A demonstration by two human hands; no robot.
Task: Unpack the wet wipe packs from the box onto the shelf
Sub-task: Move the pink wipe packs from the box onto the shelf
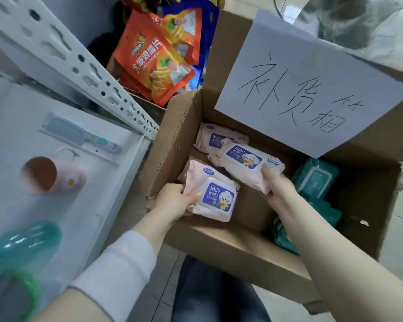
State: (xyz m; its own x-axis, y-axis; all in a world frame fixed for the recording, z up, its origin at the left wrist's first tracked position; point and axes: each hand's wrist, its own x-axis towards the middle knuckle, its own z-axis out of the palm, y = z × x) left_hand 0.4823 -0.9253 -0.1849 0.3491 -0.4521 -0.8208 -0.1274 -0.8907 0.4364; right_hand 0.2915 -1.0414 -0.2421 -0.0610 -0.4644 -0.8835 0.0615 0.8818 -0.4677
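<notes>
Left hand (175,201) clasps near pack (215,197), right hand (278,188) far pack (247,162), lids up, long axes diagonal in box (230,248).

Reaching into the open cardboard box (230,247) — one pack per hand.
The left hand (175,201) grips the near pink pack (215,196) by its edge and the right hand (279,185) holds the far pink pack (244,162); a third pink pack (215,138) lies behind, teal packs (316,177) at the right.

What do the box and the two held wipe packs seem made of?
Box: brown corrugated cardboard, matt; fluting shows along a flap edge. Pink wipe pack in the left hand and the other pack in the right hand: soft plastic film, faintly glossy, crinkled; lids look like stiffer plastic.
</notes>
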